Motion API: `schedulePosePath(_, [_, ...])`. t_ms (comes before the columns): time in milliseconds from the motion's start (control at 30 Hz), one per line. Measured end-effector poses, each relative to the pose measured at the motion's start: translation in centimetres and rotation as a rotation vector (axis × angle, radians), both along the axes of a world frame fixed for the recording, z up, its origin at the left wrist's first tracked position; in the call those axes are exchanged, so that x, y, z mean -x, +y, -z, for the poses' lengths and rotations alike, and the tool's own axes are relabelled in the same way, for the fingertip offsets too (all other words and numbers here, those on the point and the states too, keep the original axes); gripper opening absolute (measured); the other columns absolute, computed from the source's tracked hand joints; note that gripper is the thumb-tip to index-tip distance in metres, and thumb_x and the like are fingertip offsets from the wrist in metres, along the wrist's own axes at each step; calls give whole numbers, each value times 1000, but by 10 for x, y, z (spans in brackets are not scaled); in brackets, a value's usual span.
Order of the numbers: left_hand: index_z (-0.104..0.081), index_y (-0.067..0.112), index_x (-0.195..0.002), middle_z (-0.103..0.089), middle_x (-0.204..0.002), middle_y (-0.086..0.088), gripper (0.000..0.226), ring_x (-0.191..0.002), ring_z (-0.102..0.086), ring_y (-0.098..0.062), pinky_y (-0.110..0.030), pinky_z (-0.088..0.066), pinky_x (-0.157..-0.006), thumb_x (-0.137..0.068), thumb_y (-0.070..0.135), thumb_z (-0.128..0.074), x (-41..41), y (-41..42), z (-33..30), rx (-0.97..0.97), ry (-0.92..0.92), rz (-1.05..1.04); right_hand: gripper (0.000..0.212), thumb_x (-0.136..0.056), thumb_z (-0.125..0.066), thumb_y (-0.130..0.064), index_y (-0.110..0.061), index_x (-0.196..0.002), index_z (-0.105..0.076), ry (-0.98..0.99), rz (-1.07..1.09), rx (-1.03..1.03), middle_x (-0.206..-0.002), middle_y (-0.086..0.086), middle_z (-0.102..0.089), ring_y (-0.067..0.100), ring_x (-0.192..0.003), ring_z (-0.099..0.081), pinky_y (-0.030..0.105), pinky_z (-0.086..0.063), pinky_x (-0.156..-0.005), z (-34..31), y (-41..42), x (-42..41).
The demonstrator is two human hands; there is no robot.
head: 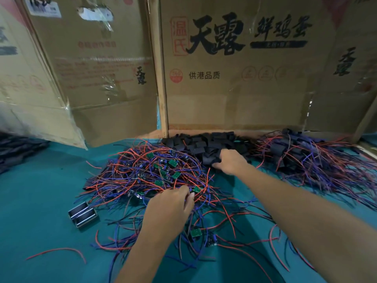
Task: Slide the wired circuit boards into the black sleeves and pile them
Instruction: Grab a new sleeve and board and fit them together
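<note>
Light was dim and even, cool-tinted. Soft shadows fell beneath both forearms. Tape on the cardboard glared faintly. Edges bowed with wide-angle distortion; left margin was blurred.

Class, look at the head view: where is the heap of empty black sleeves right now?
The heap of empty black sleeves lies at the far middle of the green table, against the cardboard box, with the right hand reaching into it.

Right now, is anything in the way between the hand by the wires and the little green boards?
Yes. The left hand is at the near edge of the pile of wired boards, and the green boards lie tangled under and among red and blue wires. Whether it already grips a wire cannot be told. The right hand rests on the black sleeves.
</note>
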State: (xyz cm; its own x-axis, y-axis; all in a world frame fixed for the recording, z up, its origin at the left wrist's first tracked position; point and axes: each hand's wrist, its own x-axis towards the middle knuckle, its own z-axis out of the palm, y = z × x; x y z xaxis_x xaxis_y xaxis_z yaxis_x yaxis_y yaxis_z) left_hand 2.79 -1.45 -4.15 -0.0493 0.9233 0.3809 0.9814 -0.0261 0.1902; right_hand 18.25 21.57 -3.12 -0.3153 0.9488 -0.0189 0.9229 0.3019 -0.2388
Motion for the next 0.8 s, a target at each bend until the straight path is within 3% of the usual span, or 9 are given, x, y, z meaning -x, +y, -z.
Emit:
schedulePosePath(100, [-51,25,-88,-48,-62,8,31,-51,-44,-11,-23,-29,-45,-105,45,-35,4,2,-1,3,-1,-54,37,-87,-71,-42,-6,-89,-63,86,11,77,-86,17,-64,33,-86,-65,35,-47,-62,0,0,1])
schedulePosePath(200, [-51,25,-88,-52,-66,9,28,-54,-47,-9,-23,-34,-46,-105,44,-38,8,3,-1,-19,-31,-130,34,-89,-67,-43,-10,-98,-65,267,26,23,-94,9,-65,28,-87,-62,36,-49,-71,-10,-17,-10])
schedulePosePath(267, [-51,26,-91,-55,-75,10,22,-63,-52,-10,-23,-40,-52,-104,41,-42,10,3,2,-34,-66,-169,28,-92,-63,-46,-22,-106,-63,473,23,4,-97,2,-65,20,-83,-61,30,-45,-64,-16,-41,-22])
schedulePosePath(333, [-53,25,-98,-54,-90,10,17,-78,-54,-9,-21,-42,-60,-104,38,-44,13,6,4,-45,-77,-188,19,-91,-64,-44,-31,-104,-62,641,-23,14,-85,-3,-67,7,-65,-61,23,-39,-53,-17,-73,-33])
schedulePosePath(433, [-54,21,-111,-53,-107,6,17,-101,-51,-12,-21,-43,-75,-104,33,-44,14,10,10,-67,-100,-193,10,-87,-72,-31,-28,-93,-65,797,-79,-13,-68,-6,-67,-3,-46,-53,18,-39,-52,0,-125,-49])
schedulePosePath(567, [-54,15,-119,-54,-117,-2,18,-110,-48,-21,-29,-40,-95,-104,17,-45,-5,23,14,-69,-56,-136,9,-87,-72,-33,-28,-83,-66,826,-80,12,-65,-14,-66,1,-48,-55,15,-42,-51,19,-173,-64])
schedulePosePath(667, [-52,12,-123,-54,-123,-7,21,-114,-48,-25,-33,-41,-97,-102,12,-49,-1,47,0,10,70,-182,9,-85,-71,-40,-33,-85,-65,805,-111,-58,-77,-22,-66,-1,-67,-60,12,-43,-59,15,-186,-69])
schedulePosePath(800, [-62,7,-115,-61,-121,-16,19,-117,-53,-34,-43,-46,-96,-96,10,-61,7,66,-21,209,337,-310,14,-86,-65,-47,-36,-93,-62,698,-211,-177,-87,-17,-63,-1,-84,-57,12,-42,-71,13,-190,-73])
